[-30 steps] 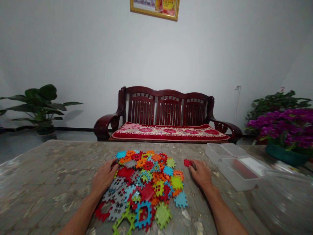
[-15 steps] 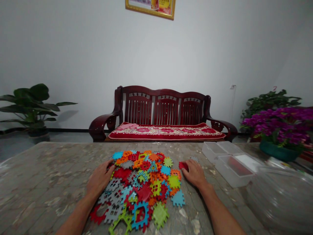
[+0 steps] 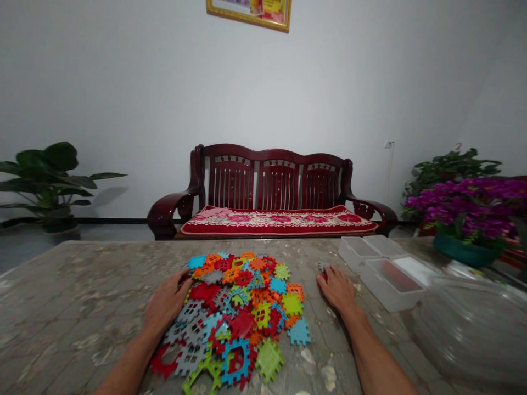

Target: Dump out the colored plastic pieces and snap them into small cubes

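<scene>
Pressing lightly should steady the small red plastic piece [image 3: 324, 277]; right hand [image 3: 338, 286] and left hand [image 3: 166, 298] show half-curled fingers, grips indeterminable.

The left hand [image 3: 165, 302] lies at the edge of a pile of toothed pieces [image 3: 242, 322] on the worktop [image 3: 99, 307]. The right hand [image 3: 340, 289] partly covers a red piece [image 3: 323, 276].

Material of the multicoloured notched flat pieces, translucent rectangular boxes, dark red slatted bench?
Multicoloured notched flat pieces: probably moulded plastic, satin; uniform colours, repeated notches.
Translucent rectangular boxes: likely smooth plastic; hazy see-through walls, glass not excluded.
Dark red slatted bench: apparently varnished wood; glossy highlights on armrests.
</scene>
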